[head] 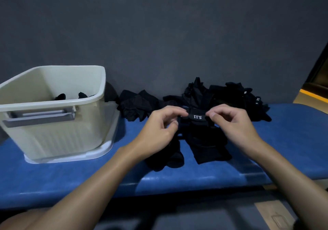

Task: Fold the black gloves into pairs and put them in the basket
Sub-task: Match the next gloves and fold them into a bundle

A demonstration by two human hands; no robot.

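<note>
At frame centre I observed left grip (159, 125) and right grip (232, 123) each pinching the black glove (204, 141) by its labelled strap; basket (62, 137) stood at left on worktop (284, 141).

"5.11" upside down, glove strap (197, 117)

Bench (266, 158): blue padded upholstery with a slight sheen, running across the full width of the view. Its rear edge meets the wall (159, 34), a plain, matt, dark grey surface. At the far right, a yellow strip (312, 94) borders a tan area. A tan floor (271, 213) shows below the bench at lower right.
</note>
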